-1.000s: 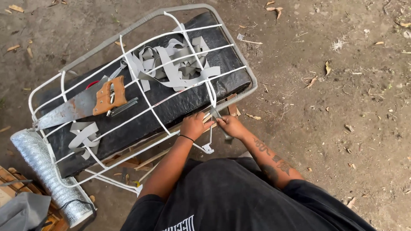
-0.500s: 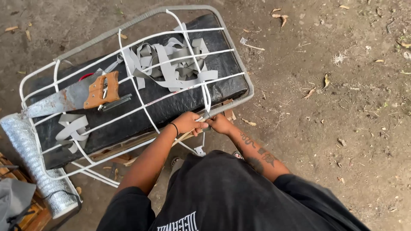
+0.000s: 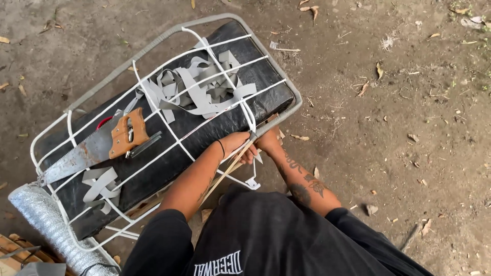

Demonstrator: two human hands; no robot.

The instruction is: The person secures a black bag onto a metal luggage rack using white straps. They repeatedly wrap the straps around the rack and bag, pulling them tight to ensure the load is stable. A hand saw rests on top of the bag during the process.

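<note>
The person is tying a white cord [image 3: 240,153] at the near edge of a metal frame [image 3: 153,43]. The left hand [image 3: 236,145] is closed around the cord. The right hand [image 3: 268,140] pinches it at the frame bar. I think the cord needs a tight, steady pull. A saw [image 3: 92,148] and grey straps [image 3: 199,92] lie on the black cushion [image 3: 169,158]. All sits on a dirt ground [image 3: 409,128] with dry leaves.

A thin pale strip [image 3: 225,171], stiff and straight like a split cane, slants from the near edge of the frame [image 3: 153,45] down toward the person's lap, pinched at its upper end where both hands meet. The frame is a grey-white metal rectangle with rounded corners, laced crosswise with white cords, lying tilted over a long black cushion [image 3: 174,153] on the dirt.
</note>
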